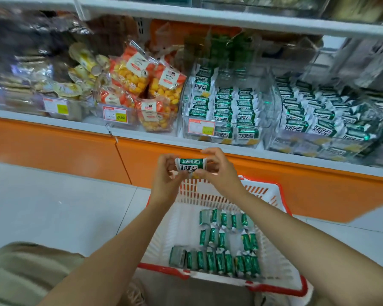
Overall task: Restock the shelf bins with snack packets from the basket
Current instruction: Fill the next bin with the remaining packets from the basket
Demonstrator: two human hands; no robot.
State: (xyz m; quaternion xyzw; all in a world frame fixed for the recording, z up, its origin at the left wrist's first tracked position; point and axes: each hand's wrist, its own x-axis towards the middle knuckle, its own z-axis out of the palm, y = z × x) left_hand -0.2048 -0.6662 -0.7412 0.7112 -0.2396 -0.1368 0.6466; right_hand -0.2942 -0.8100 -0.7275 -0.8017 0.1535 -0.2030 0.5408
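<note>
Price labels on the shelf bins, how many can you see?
3. One price label fronts the left bin, one the orange-bag bin, one the middle green-packet bin. The blurred right bin may hide another.

Basket [272, 195] on floor before shelf, packets [221, 246] in it, shelf bins [228, 107] above, behind.

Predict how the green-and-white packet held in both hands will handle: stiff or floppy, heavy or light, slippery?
Probably light: the left hand and right hand just pinch the packet by its ends. Likely slippery, since the wrappers in the basket look glossy. Perhaps fairly stiff: those in the clear bin stand on edge in rows.
</note>
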